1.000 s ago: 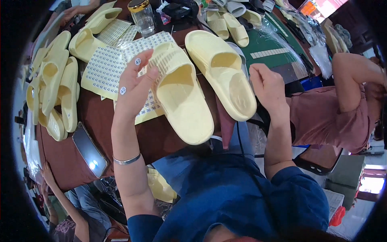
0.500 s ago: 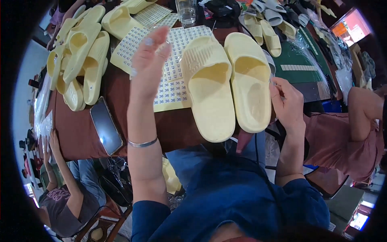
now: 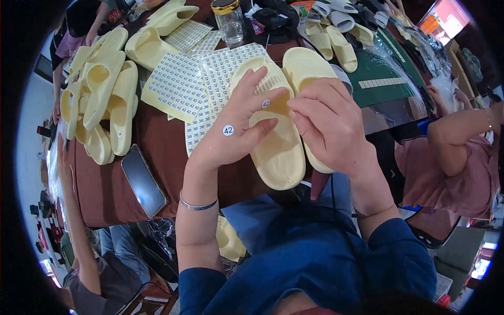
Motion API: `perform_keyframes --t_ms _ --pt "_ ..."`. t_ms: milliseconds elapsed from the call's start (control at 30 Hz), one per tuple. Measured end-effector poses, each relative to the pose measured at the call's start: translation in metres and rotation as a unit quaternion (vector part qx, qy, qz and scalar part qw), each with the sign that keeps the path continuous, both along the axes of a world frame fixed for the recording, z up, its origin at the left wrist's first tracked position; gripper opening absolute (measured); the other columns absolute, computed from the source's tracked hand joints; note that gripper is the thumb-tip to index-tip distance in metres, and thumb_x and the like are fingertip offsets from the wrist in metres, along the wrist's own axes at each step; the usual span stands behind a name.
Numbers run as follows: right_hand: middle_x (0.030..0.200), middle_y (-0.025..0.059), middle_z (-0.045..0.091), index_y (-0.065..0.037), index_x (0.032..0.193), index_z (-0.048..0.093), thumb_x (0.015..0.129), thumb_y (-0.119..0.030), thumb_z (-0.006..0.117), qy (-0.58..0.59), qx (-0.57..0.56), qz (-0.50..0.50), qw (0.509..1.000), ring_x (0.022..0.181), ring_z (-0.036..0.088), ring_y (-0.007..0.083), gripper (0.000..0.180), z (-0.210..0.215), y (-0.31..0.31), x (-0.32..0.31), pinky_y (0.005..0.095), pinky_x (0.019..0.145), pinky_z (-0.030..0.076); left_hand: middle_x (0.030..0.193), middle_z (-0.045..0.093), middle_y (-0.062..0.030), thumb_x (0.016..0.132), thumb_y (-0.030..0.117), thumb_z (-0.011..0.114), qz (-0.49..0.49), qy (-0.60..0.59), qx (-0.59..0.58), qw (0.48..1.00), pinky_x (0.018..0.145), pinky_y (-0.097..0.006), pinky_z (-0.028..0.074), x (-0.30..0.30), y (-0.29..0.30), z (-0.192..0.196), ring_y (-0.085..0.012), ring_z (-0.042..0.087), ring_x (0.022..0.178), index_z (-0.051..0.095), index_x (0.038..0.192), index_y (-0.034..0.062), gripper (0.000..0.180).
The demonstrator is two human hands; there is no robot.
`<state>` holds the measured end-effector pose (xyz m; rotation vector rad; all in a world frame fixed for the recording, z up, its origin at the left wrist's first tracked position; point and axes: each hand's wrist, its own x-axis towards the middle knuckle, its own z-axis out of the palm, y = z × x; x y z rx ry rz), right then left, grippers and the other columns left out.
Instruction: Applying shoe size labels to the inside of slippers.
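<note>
Side by side at the table's front edge lie two pale yellow slippers, a left one (image 3: 281, 165) and a right one (image 3: 304, 62), toes away from me. Above the left slipper, my left hand (image 3: 233, 123) is open with its fingers spread. One round white sticker (image 3: 228, 130) clings to its back and another small sticker (image 3: 265, 104) to a finger. My right hand (image 3: 333, 126) hovers over the right slipper, thumb and fingertips pinched close to the left hand's fingertips. Whatever is in that pinch is too small to make out. Printed sticker sheets (image 3: 176, 84) spread out left of the slippers.
More yellow slippers (image 3: 107, 89) are heaped at the left, with a phone (image 3: 144, 181) nearer me. A glass jar (image 3: 231, 29) stands behind the sheets. Farther right are a green mat (image 3: 380, 86) and more slippers (image 3: 341, 47). People sit on both sides.
My left hand has come down and right from above the sheets to over the left slipper. My right hand has left the right slipper's side and moved left, now pinched beside the left fingers.
</note>
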<state>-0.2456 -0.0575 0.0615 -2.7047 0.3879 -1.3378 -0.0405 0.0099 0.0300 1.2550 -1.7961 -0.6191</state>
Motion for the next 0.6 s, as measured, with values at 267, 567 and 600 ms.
perform_keyframes --t_ms 267,567,600 --pt "0.094 0.0089 0.062 -0.003 0.093 0.069 0.069 -0.005 0.074 0.013 -0.010 -0.002 1.000 0.091 0.059 0.0282 0.024 0.000 0.004 0.018 0.0383 0.081 0.051 0.160 0.031 -0.0202 0.084 0.003 0.072 0.005 -0.010 -0.017 1.000 0.120 -0.048 0.027 0.002 0.001 -0.005 -0.0431 0.024 0.150 0.062 0.135 0.0152 0.054" --pt "0.091 0.0081 0.061 -0.004 0.090 0.067 0.067 -0.005 0.072 0.033 -0.028 -0.009 0.999 0.090 0.058 0.0278 0.024 -0.005 0.003 0.022 0.0383 0.080 0.050 0.158 0.034 -0.0190 0.081 -0.001 0.071 -0.002 -0.048 -0.032 0.998 0.120 -0.049 0.028 0.003 0.003 -0.009 -0.0435 0.026 0.148 0.063 0.129 0.0086 0.049" --pt "0.090 0.0080 0.060 -0.005 0.088 0.067 0.067 -0.004 0.071 0.031 -0.028 -0.003 0.999 0.090 0.058 0.0281 0.022 -0.005 0.003 0.022 0.0387 0.080 0.050 0.158 0.035 -0.0192 0.081 0.000 0.071 -0.002 -0.045 -0.035 0.998 0.120 -0.048 0.028 0.003 0.003 -0.009 -0.0430 0.026 0.148 0.063 0.130 0.0094 0.050"
